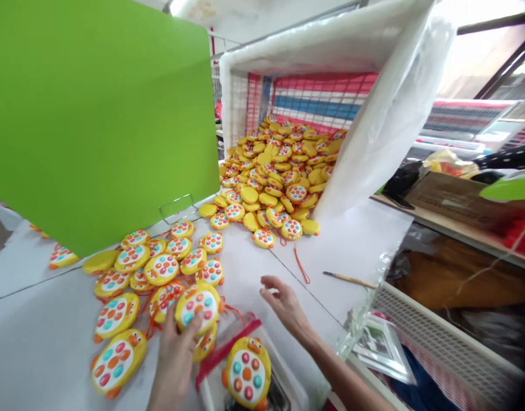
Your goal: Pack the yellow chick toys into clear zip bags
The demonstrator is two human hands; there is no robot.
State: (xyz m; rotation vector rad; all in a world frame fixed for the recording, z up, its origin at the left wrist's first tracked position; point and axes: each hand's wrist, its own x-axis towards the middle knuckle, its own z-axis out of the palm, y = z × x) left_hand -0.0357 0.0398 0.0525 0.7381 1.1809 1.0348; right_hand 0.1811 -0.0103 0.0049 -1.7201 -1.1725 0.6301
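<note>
My left hand (175, 348) grips a yellow duck-shaped toy (199, 308) with coloured bumps on a white oval, its thumb across the front. Just behind it, partly hidden, is another duck toy (207, 341). Over the table my right hand (285, 308) is empty, fingers loosely bent and apart from the thumb. Another duck toy (247, 372) lies face up on a clear plastic container (304, 391) at the bottom, beside a pink-red strip (230, 349). Left of my left hand, several duck toys (161, 268) with orange cords are spread on the white table (240, 285).
A crate lined with white plastic (382, 108) lies on its side, a heap of duck toys (279, 171) spilling out. A green board (103, 120) stands at left. A loose orange cord (302, 266) and a thin brush-like tool (350, 279) lie right. Beyond the table edge is a white basket (442, 325).
</note>
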